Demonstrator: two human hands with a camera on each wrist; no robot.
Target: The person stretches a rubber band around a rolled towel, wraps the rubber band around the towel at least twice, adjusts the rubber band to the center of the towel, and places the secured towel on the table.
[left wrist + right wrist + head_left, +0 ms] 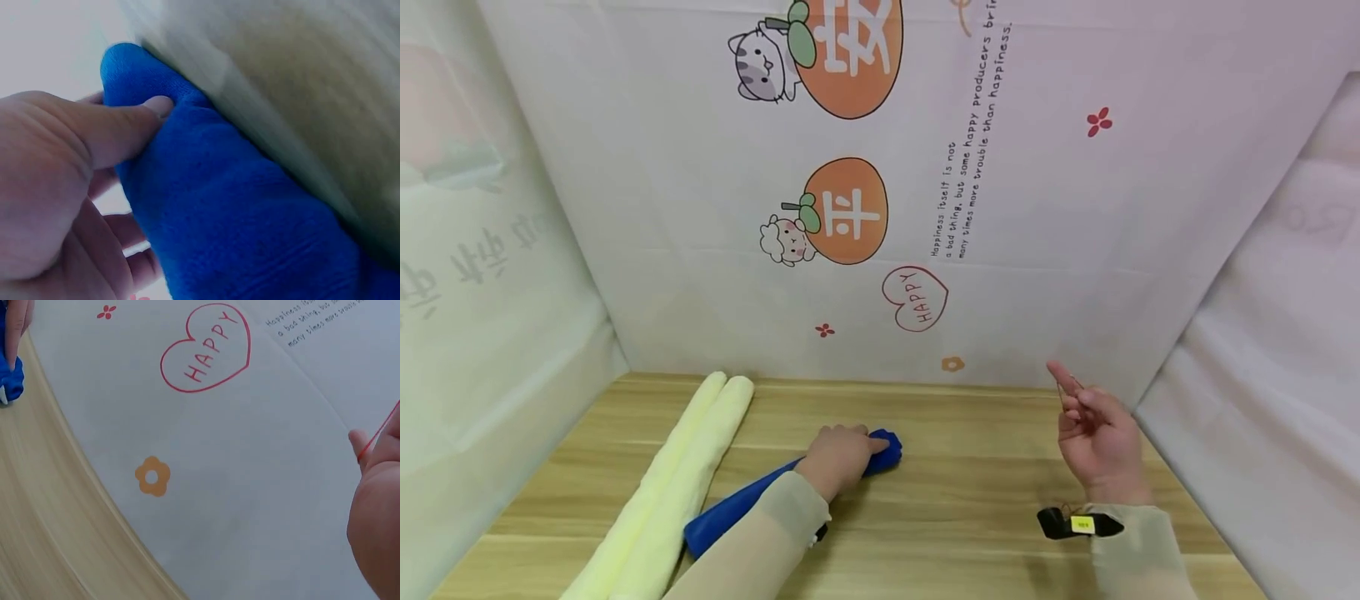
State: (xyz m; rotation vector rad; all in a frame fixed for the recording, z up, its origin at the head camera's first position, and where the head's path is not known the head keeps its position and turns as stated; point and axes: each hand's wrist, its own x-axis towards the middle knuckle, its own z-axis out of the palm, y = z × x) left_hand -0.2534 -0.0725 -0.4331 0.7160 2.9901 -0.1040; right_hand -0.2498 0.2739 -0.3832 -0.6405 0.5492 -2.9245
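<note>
A blue towel (737, 512), rolled into a long bundle, lies slantwise on the wooden table. My left hand (837, 457) grips it near its far right end. In the left wrist view the thumb presses on the blue cloth (206, 187) and the fingers lie behind it. To the right, my right hand (1105, 446) is raised, index finger extended. A thin reddish rubber band (378, 432) stretches between its fingers, held by the hand. Left of the blue roll, pale yellow fluffy cloth (677, 483) lies in two long rolls side by side.
The wooden tabletop (970, 500) meets a white printed back sheet (1037, 250). White cloth walls stand at the left (490, 358) and right (1277, 333). A black strap device (1078, 524) with a yellow label sits at the right wrist.
</note>
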